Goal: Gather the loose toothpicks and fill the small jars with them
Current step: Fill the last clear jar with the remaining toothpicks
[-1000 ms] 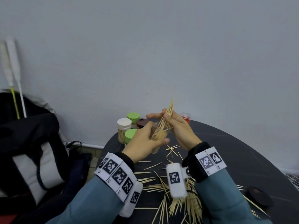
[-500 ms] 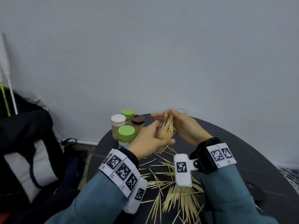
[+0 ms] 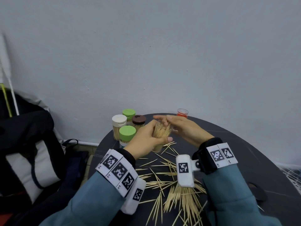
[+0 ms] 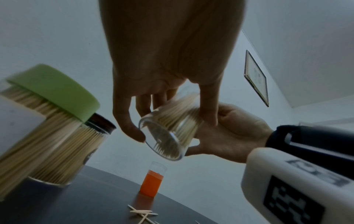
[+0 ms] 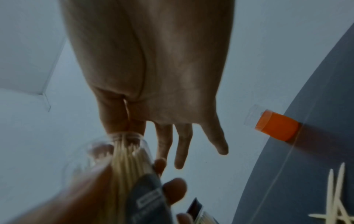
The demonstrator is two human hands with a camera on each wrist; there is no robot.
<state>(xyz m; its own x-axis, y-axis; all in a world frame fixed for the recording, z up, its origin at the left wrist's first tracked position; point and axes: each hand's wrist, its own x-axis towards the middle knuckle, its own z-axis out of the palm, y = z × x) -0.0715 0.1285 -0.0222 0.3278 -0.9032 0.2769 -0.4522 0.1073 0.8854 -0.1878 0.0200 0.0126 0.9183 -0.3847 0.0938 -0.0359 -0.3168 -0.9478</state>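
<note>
**Jar held tilted, nearly full, with the loose pile near the body**

The clear jar (image 4: 168, 131) is off the counter, gripped by the left hand (image 3: 146, 141), whose thumb and fingers curl round its wall. It leans with its open mouth up and toward the right hand (image 3: 184, 129), so its long axis runs from the left palm up toward the right fingers. It is packed with toothpicks (image 3: 162, 131) standing lengthwise, tips poking past the rim.

The right hand sits just beside the mouth, fingers mostly straight and spread, fingertips (image 3: 166, 122) touching or nearly touching the protruding tips. It seems to hold nothing, though the blurred wrist view leaves that a little unsure. My guess is it is tamping the sticks down.

The coming move likely turns on the loose toothpicks (image 3: 179, 193), which lie scattered on the dark counter (image 3: 244, 144) below both wrists, toward the body and well apart from the jar. The thickest heap sits under the right wrist, so the right hand is the nearer one. They point every way, so they would need lining up first.

Behind the left hand stand 4 capped jars, all showing toothpicks inside: 2 with green lids (image 3: 127, 132), 1 white (image 3: 119, 119) and 1 brown (image 3: 139, 120). A small clear container with orange contents (image 3: 182, 113) stands past the right hand, at the far edge.
</note>
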